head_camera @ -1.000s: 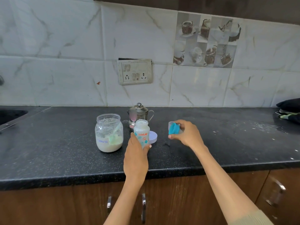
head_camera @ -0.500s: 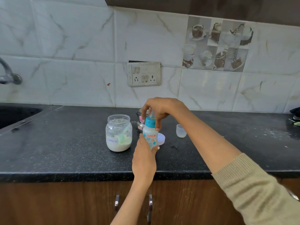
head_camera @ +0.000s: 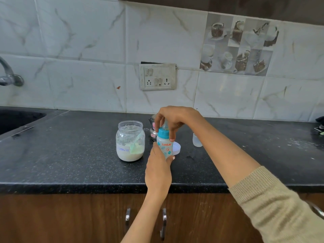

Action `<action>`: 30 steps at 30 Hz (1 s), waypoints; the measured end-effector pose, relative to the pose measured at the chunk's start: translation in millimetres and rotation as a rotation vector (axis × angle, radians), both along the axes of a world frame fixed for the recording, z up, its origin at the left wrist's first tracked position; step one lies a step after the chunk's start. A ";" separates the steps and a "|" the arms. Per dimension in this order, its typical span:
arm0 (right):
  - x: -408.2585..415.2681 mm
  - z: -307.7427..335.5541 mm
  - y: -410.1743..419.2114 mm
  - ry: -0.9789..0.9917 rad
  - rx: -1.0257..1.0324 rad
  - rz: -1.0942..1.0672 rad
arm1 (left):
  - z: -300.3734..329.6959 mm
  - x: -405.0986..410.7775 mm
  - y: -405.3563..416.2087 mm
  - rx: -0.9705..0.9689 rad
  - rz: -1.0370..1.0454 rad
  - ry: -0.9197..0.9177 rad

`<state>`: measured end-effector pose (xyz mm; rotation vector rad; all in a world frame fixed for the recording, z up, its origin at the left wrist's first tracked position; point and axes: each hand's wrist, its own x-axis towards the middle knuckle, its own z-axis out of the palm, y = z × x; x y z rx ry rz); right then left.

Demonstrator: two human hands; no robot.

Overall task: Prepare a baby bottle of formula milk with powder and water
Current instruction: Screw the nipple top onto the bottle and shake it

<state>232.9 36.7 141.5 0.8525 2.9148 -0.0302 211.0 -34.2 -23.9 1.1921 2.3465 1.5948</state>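
Left hand (head_camera: 158,170) grips the small white printed baby bottle (head_camera: 164,149); right hand (head_camera: 172,118) closes on its blue screw collar (head_camera: 163,133), just right of the glass formula-powder jar (head_camera: 130,140).

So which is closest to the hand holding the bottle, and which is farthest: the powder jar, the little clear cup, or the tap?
From the left hand holding the baby bottle, in the head view:
1. Powder jar, just to its left on the counter.
2. Little clear cup, to its right, past the other arm.
3. Tap, far off at the left edge by the sink.
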 end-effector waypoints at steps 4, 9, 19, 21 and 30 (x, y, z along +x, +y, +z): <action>-0.8 -1.2 3.5 0.000 -0.003 0.021 | 1.1 0.1 -0.6 -0.005 -0.001 0.003; 3.7 -1.2 4.5 -0.038 -0.055 0.071 | -0.3 -0.1 -1.3 0.011 -0.009 -0.003; 4.2 -4.3 10.6 0.089 -0.136 -0.130 | -0.4 -0.5 -0.5 0.014 -0.008 -0.012; 3.6 -1.5 11.0 0.092 -0.148 -0.074 | -0.1 -0.2 -0.8 0.019 -0.012 0.000; 4.6 6.7 7.1 0.134 -0.092 -0.048 | 0.9 -0.4 -0.7 0.019 -0.010 -0.017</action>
